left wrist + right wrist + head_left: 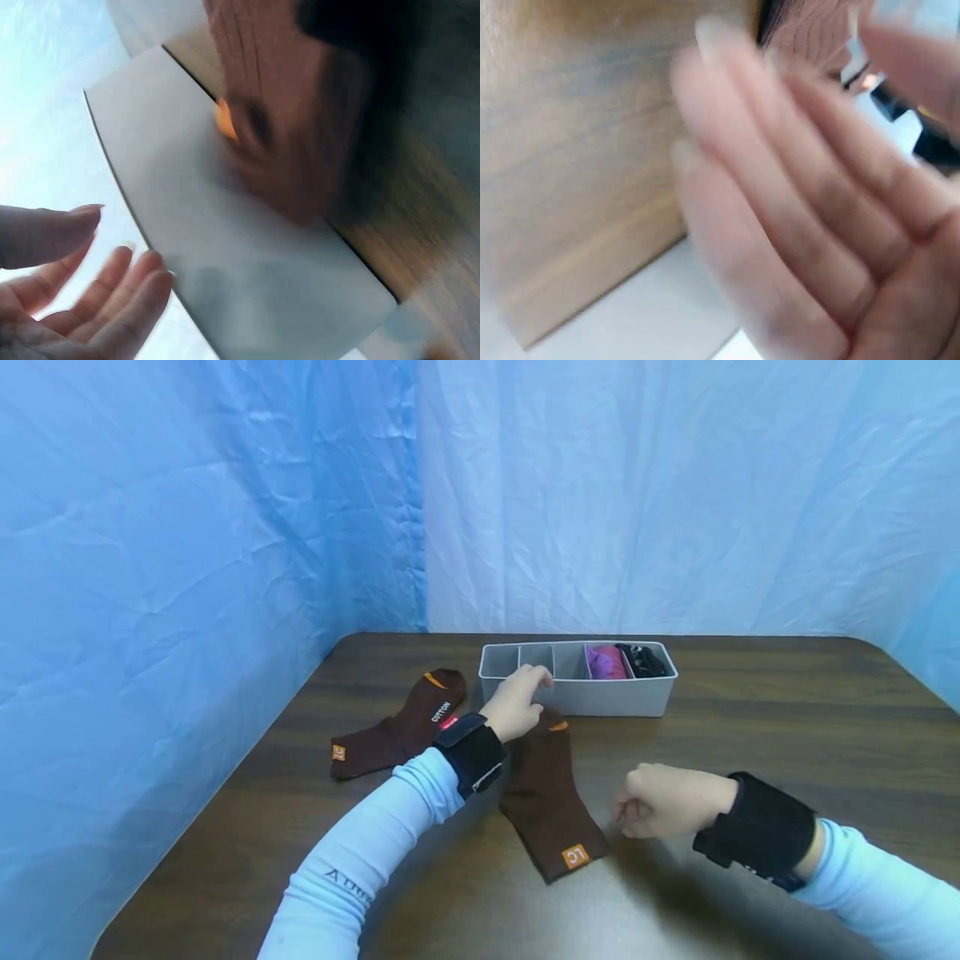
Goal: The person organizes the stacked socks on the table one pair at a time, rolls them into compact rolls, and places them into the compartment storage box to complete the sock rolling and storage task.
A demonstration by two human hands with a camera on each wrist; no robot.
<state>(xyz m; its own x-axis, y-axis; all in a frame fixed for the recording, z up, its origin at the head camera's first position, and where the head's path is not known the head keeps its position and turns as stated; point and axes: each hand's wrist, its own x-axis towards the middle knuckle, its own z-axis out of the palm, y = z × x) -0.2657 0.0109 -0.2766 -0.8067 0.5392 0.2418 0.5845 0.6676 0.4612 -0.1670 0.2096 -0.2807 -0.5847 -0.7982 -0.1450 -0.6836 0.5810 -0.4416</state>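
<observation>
My left hand point(517, 702) hovers at the near side of a grey divided box point(607, 700), over the toe end of a brown sock. In the left wrist view its thumb and fingers point(112, 307) are apart with nothing between them. That brown sock point(551, 802) lies on the table below the hand, its orange-labelled cuff towards me. A second brown sock point(397, 731), lettered COTTON, lies flat to the left. Right of the middle sock's cuff, my right hand point(667, 800) is held above the table. Its fingers point(810, 172) are loosely bent and hold nothing.
Inside the box, a purple-pink bundle point(606, 662) and a black bundle point(643, 662) fill right-hand compartments. The dark wooden table point(765, 710) reaches back to pale blue sheeting point(637, 502), which also hangs on the left.
</observation>
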